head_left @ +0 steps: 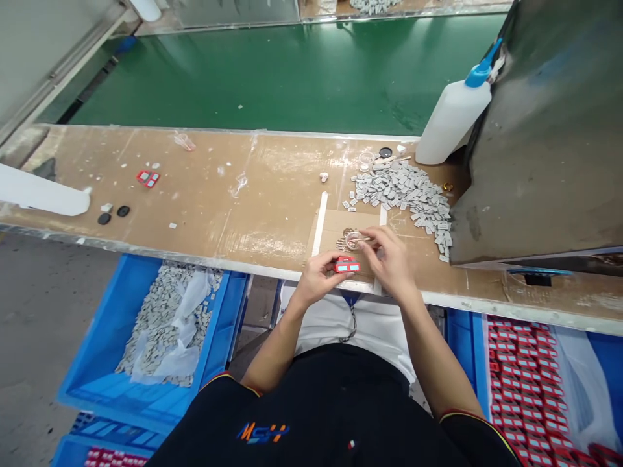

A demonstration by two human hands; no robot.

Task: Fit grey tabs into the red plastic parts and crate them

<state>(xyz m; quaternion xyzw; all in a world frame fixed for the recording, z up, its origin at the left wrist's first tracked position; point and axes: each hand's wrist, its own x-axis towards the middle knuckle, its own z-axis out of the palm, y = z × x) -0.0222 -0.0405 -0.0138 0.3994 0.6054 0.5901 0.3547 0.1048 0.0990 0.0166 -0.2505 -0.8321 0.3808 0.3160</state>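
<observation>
The left hand (317,279) pinches a red rectangular plastic piece (347,264) just above the near edge of the surface (243,220), while the right hand (388,261) pinches a thin stick (365,239) over a small clear cup (354,240). Many loose grey tiles (403,193) lie heaped at one o'clock; a blue crate (460,340) packed with red pieces (525,389) sits at four o'clock.

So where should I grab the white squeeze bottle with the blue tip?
Grab the smooth, fat middle of the white squeeze bottle, coming from the left. It leans with its blue tip up to the right, and the dark metal box stands along its right side, so that side is blocked.
</observation>
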